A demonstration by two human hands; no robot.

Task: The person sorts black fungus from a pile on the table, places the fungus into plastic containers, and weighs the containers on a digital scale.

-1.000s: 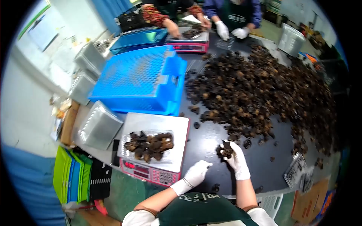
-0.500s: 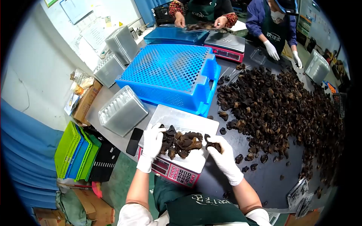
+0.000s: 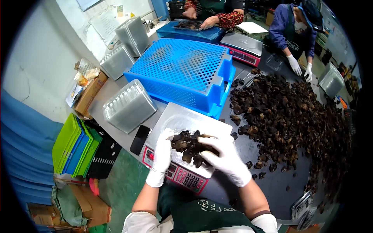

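Dark wood ear mushrooms point(image 3: 189, 144) lie heaped in a clear plastic tray point(image 3: 176, 156), which rests on the metal plate of a scale point(image 3: 171, 116). My left hand point(image 3: 161, 153), in a white glove, is closed along the tray's left side with its fingertips by the mushrooms. From the right, my gloved right hand point(image 3: 225, 155) reaches over the heap, thumb and fingers closed around mushrooms at its right end. Those fingertips partly cover the mushrooms. The scale's red front with its keypad point(image 3: 188, 178) faces me.
A large mushroom pile point(image 3: 291, 120) covers the table's right side. Behind the scale stands an upturned blue crate point(image 3: 178, 70); stacked clear trays point(image 3: 130, 106) and a phone point(image 3: 140, 139) are at left. Across the table, one person's hand point(image 3: 210, 22) holds a filled tray; another's gloved hands point(image 3: 294, 65) touch the pile.
My right hand has moved left with its mushroom piece, onto the heap in the tray. My left hand stays at the tray's side. Across the table, the filled tray was lowered onto a blue lid.
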